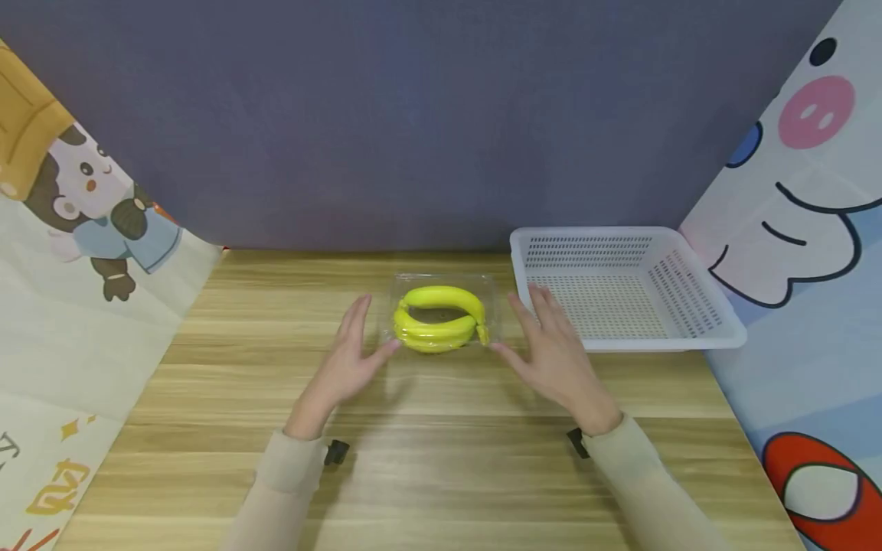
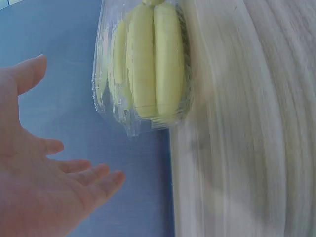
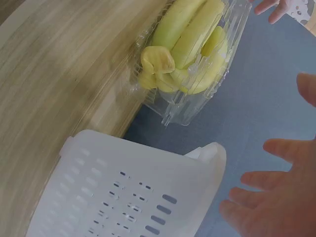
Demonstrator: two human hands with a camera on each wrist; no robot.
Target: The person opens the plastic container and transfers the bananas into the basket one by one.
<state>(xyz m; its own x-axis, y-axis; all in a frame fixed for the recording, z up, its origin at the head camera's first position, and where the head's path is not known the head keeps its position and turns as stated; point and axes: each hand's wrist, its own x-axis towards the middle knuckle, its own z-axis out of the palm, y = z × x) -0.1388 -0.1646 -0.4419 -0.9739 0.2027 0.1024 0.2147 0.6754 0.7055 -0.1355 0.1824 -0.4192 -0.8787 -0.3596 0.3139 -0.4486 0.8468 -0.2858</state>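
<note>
Several yellow bananas (image 1: 441, 330) lie inside a clear plastic clamshell box (image 1: 491, 295) on the wooden table. My left hand (image 1: 344, 367) is at the box's left side, fingers spread and holding nothing. On the other side, my right hand (image 1: 554, 360) has its fingers extended, between the box and the white basket, also with nothing in it. The left wrist view shows the palm of the left hand (image 2: 54, 182) apart from the box (image 2: 113, 106). In the right wrist view a gap separates the right hand (image 3: 276, 192) from the box (image 3: 197, 101).
A white perforated plastic basket (image 1: 710, 321) stands at the table's back right. Behind the wooden table (image 1: 441, 474) rises a grey-blue panel (image 1: 413, 130). Cartoon-printed sheets (image 1: 110, 337) flank the table on both sides.
</note>
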